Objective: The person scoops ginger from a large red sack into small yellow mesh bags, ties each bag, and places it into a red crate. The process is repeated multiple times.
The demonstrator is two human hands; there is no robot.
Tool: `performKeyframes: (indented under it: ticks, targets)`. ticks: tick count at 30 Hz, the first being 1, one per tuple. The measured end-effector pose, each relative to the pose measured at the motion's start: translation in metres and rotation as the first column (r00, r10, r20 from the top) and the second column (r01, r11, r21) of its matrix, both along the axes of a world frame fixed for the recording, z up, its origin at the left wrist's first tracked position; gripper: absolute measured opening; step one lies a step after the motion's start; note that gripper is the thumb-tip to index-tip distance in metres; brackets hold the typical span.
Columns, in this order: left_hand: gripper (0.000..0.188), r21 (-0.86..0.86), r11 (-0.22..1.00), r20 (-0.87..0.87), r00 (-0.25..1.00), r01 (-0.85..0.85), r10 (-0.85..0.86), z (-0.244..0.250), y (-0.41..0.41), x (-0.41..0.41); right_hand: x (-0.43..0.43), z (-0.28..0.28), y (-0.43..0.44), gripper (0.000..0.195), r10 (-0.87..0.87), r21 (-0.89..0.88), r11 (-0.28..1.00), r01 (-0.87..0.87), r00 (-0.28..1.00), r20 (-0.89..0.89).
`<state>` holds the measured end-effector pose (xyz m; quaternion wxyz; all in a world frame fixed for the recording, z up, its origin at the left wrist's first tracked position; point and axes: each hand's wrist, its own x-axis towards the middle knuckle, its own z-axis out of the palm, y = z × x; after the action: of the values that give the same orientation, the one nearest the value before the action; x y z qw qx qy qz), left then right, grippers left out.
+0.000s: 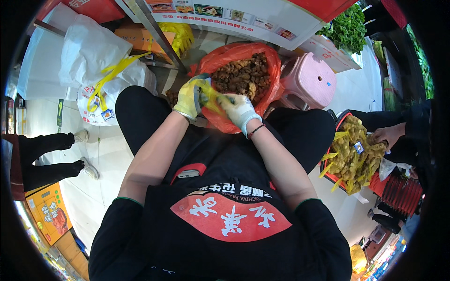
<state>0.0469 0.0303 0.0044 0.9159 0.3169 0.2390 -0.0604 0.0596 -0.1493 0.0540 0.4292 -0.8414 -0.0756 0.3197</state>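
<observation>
Both my hands wear knitted work gloves with coated fingers. My left hand [190, 97], in a yellow glove, grips a yellow mesh net bag [213, 98] in front of my lap. My right hand [239, 109], in a whiter glove, pinches the other side of the same netting, which is blurred. What the net bag holds cannot be made out. Just beyond my hands stands an open red plastic bag [229, 52], full of knobby brown roots that look like ginger [242, 72]. More roots [171, 97] lie left of my left hand, partly hidden.
A pink plastic stool [316, 80] stands right of the red bag. White sacks [102, 63] and a metal leg [160, 33] are on the left. At right, a person's hand [385, 136] touches filled net bags [351, 158] in a basket. Another person's legs [52, 154] stand at left.
</observation>
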Motion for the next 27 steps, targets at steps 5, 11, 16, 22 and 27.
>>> performKeyframes:
  ticks: [5, 11, 16, 22, 27]
  targets:
    - [0.023, 0.494, 0.869, 0.05, 0.997, 0.028, -0.06, -0.007, -0.01, -0.007, 0.005, 0.025, -0.002, 0.04, -0.004, 0.783, 0.346, 0.517, 0.836, -0.549]
    - [0.034, 0.287, 0.929, 0.099, 0.958, 0.232, -0.27, 0.033, -0.005, -0.003, 0.002, 0.001, -0.002, 0.042, -0.235, 0.221, 0.953, 0.207, 0.966, 0.111]
    - [0.042, 0.967, 0.124, -0.14, 0.869, 0.223, -0.474, -0.011, -0.007, -0.007, 0.015, 0.031, -0.004, 0.03, -0.303, 0.567, 0.772, 0.288, 0.95, -0.071]
    - [0.033, 0.163, 0.987, 0.043, 0.999, -0.005, -0.002, 0.008, -0.003, -0.003, -0.02, 0.019, 0.015, 0.05, 0.026, 0.043, 0.998, -0.039, 0.963, 0.268]
    - [0.029, 0.573, 0.819, 0.169, 0.983, -0.035, -0.076, -0.018, -0.005, -0.004, 0.002, 0.004, 0.009, 0.031, -0.309, 0.659, 0.623, 0.421, 0.907, -0.287]
